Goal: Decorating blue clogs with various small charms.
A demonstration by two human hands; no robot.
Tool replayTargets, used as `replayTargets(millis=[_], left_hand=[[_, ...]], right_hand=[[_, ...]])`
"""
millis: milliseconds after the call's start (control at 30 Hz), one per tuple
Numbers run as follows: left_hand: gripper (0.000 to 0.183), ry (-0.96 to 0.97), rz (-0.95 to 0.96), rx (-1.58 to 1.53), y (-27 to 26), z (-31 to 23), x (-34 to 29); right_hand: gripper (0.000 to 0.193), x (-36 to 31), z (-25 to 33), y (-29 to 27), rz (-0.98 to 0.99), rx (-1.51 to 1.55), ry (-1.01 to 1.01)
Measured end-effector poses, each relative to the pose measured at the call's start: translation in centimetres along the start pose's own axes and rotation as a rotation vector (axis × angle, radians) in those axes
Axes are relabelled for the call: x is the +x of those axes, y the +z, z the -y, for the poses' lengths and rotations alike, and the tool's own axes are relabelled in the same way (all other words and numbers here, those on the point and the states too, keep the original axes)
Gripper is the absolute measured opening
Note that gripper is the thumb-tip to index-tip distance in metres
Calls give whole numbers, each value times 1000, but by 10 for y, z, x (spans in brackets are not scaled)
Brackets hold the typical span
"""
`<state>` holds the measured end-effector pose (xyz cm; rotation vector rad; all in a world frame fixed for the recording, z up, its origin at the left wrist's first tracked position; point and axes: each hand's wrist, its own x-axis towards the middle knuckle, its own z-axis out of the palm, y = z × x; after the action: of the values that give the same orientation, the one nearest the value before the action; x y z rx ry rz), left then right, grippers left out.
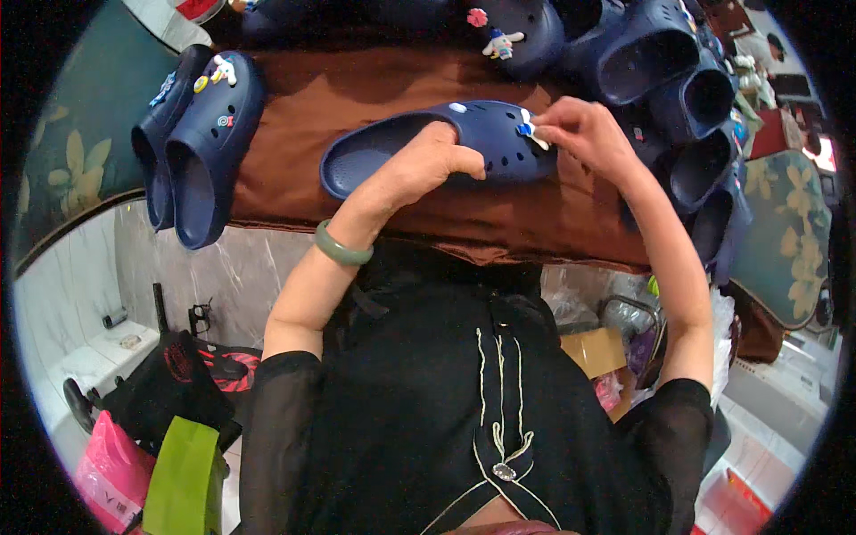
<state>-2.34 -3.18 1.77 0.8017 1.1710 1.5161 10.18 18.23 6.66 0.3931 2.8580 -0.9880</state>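
A navy blue clog [392, 134] with holes in its upper lies sideways in front of me, its toe to the right. My left hand [432, 165] reaches into its opening; the fingers are hidden under the upper and the thumb rests outside. At the toe, my right hand [584, 134] pinches a small white and blue shoe charm [530, 130] against the holes. Another small white piece sits on the upper near the opening. To the left stands a pair of navy clogs [214, 147] with charms on them.
A brown cloth [294, 89] covers the table. Several more navy clogs [646, 58] crowd its right and far side, some with charms. Below the table are a pink bag [111, 468], a green bag [183, 477] and a cardboard box [595, 353].
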Motion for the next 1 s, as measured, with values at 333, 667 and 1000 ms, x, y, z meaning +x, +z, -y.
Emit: replayTargets(millis=[333, 667, 1000], left_hand=[[43, -144, 84, 54, 2, -3, -2], [44, -223, 156, -85, 0, -5, 4], [42, -231, 47, 180, -3, -7, 0]], right_hand=[[49, 50, -5, -18, 636, 238, 401], [52, 35, -5, 4, 507, 22, 371], [55, 3, -8, -19, 397, 328, 353]])
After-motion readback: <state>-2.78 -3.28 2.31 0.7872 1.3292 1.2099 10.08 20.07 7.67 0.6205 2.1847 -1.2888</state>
